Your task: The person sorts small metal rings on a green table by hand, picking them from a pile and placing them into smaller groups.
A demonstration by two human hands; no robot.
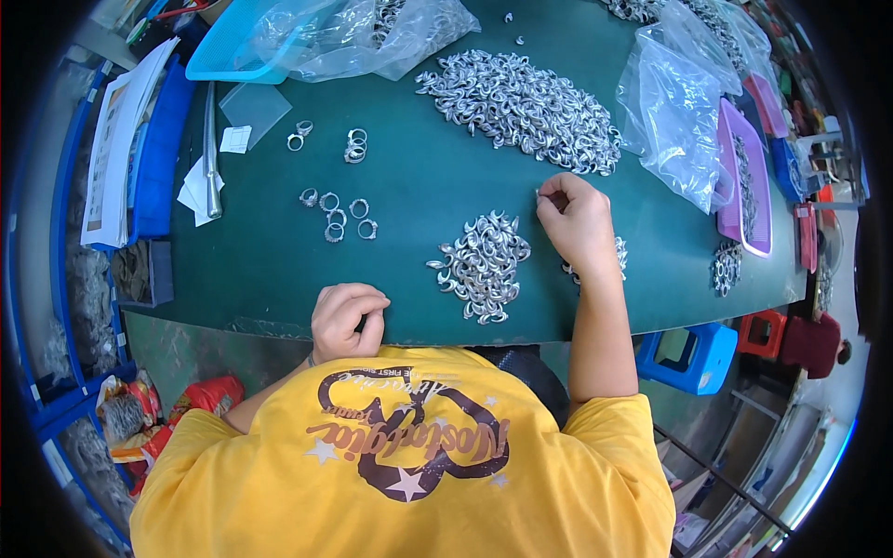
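- Head view, and here's the green surface (409,200), with silvery curved pieces sorted into piles across it!
- The right hand (579,219) hangs over the right side, just below the big pile (521,107), thumb and forefinger drawn together in a pinch.
- What's in that grip? A tiny glint shows at the fingertips, but it's too small to tell whether a piece is pinched there.
- The left hand (349,321) is at the near edge, fingers curled inward; whether that grip holds anything, I cannot tell (the palm is turned out of sight).
- Between the two hands, the small pile (482,268) sits near the front edge, well apart from the big pile behind it.
- And a third pile (620,259) peeks out on both sides of the right forearm, partly hidden by it!
- Over on the left, rings (335,221) in loose groups: five near the middle, a little cluster behind them, two more farther left.
- Left again, a metal rod (211,158) lies lengthwise, partly over white paper (195,191).
- Far right, a clear bag (674,121) slumps beside a purple basket (765,223) with silvery pieces inside.
- Far left corner, a blue basket (219,56) with another clear bag (419,42) spilling against it.
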